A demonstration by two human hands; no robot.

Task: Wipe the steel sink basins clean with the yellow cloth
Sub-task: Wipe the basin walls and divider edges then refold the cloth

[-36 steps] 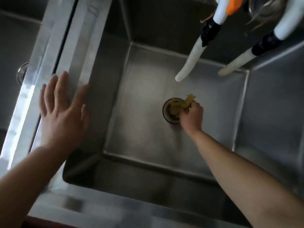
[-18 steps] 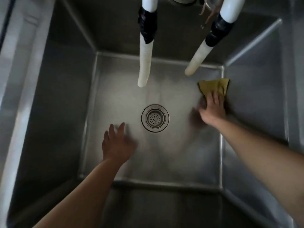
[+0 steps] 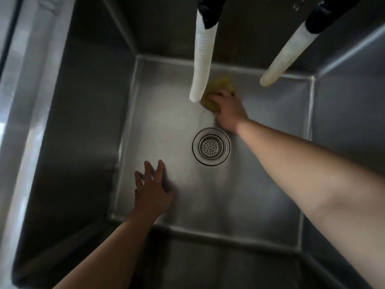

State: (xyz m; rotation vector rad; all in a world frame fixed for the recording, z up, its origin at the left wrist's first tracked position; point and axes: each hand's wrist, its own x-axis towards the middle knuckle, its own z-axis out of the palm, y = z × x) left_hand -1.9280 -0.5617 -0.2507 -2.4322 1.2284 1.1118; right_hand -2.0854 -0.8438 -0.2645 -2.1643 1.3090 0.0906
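Right hand (image 3: pixel 228 110) presses yellow cloth (image 3: pixel 216 92) (bunched) on sink (image 3: pixel 162 113) floor

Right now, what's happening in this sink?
A person is wiping the floor of a steel sink basin. The right hand presses the yellow cloth down behind the drain strainer, under the two white hoses. The left hand, fingers spread, rests on the basin floor.
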